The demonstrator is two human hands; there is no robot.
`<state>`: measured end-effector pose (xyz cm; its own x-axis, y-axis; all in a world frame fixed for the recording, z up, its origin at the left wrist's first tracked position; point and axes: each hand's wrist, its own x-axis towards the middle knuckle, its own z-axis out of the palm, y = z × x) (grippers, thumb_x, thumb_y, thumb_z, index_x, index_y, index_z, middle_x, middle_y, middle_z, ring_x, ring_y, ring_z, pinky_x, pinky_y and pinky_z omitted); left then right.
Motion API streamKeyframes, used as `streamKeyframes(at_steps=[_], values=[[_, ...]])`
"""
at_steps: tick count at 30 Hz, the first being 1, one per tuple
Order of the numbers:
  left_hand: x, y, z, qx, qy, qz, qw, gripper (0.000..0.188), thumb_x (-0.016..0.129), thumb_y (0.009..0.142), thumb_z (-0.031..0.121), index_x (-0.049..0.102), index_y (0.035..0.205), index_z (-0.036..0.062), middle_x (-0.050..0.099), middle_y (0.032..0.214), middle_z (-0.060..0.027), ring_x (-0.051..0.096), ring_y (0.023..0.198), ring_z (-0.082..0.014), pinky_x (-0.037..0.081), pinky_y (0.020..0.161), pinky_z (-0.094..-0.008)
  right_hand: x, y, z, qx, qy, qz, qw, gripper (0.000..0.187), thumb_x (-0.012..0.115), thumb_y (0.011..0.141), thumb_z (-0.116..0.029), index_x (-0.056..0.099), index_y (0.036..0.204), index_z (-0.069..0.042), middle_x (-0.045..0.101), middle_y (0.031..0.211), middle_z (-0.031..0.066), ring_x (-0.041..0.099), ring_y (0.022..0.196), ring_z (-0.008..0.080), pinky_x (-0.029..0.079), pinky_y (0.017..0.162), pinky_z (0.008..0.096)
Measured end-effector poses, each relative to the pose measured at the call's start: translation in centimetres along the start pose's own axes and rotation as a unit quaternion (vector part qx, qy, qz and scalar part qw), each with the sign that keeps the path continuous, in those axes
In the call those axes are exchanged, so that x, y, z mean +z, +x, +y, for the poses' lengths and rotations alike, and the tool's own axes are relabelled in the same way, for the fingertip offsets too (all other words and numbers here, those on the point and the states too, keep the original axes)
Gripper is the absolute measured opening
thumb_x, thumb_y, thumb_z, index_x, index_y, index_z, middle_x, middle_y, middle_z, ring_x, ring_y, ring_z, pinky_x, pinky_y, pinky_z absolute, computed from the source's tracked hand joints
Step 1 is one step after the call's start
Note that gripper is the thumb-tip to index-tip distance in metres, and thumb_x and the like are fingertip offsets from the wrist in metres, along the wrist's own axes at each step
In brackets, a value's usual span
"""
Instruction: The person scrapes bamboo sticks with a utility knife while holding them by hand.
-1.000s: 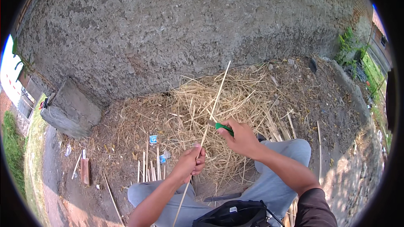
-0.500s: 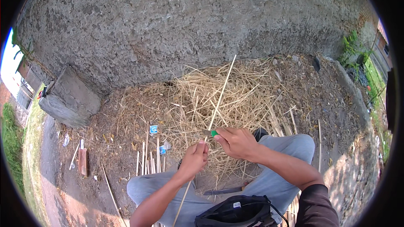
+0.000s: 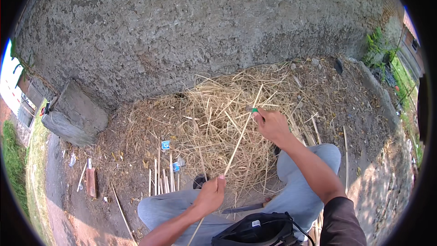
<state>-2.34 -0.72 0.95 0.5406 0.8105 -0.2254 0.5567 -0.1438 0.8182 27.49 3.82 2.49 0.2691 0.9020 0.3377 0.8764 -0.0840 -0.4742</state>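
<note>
A long, thin pale strip point(image 3: 236, 149), which looks like split bamboo, slants from between my knees up over the pile. My left hand point(image 3: 210, 194) is closed round its lower part, above my left thigh. Near the strip's far end, my right hand point(image 3: 272, 126) grips a small green-handled knife point(image 3: 255, 110). Its short blade lies at the strip; whether it touches is too small to tell. Beneath both hands spreads a heap of pale shavings point(image 3: 214, 123).
A black bag point(image 3: 246, 230) lies open at my lap, with a long dark blade point(image 3: 243, 208) just beyond it. Cut strips point(image 3: 171, 171) lie by my left knee near blue packets point(image 3: 165, 145). A rough wall point(image 3: 218, 32) rises behind the heap; a concrete block point(image 3: 77, 114) stands left.
My right hand with the knife has moved away from me along the strip, toward its far end. My left hand has come slightly nearer me, drawing the strip back.
</note>
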Motion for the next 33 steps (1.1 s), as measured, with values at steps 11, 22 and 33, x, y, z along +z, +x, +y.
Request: streamKeyframes(at_steps=[11,22,33], values=[[-1.1,0.4,-3.5,-0.09,-0.226,-0.025,0.97,0.041,0.038,0.107,0.036,0.051,0.084,0.0052,0.038,0.06,0.0051,0.032,0.049,-0.004,0.026,0.044,-0.0221,-1.1,-1.9,0.6,0.088,0.149,-0.06,0.983,0.039,0.061,0.091,-0.038,0.062,0.096,0.001,0.061,0.064,0.0134,0.063,0.056,0.0301,0.048,0.058,0.0445],[0.8,4.1,-1.1,-0.035,-0.094,0.051,0.994,0.045,0.033,0.107,0.032,0.053,0.082,-0.0004,0.052,0.062,-0.0148,0.05,0.057,-0.0284,0.044,0.061,-0.0408,4.6,-5.7,-6.1,-0.138,-0.072,-0.125,0.98,0.012,0.055,0.086,-0.015,0.059,0.087,-0.004,0.065,0.063,0.0167,0.068,0.058,0.0349,0.052,0.05,0.0463],[0.0,3.1,3.1,-0.047,0.053,0.036,0.997,0.049,0.03,0.106,0.031,0.055,0.087,-0.0064,0.06,0.08,-0.0333,0.058,0.081,-0.0528,0.044,0.074,-0.0563,6.0,-1.1,-3.6,-0.082,-0.142,-0.112,0.98,0.012,0.058,0.082,-0.009,0.067,0.082,-0.001,0.07,0.073,0.016,0.072,0.067,0.0305,0.057,0.056,0.04]])
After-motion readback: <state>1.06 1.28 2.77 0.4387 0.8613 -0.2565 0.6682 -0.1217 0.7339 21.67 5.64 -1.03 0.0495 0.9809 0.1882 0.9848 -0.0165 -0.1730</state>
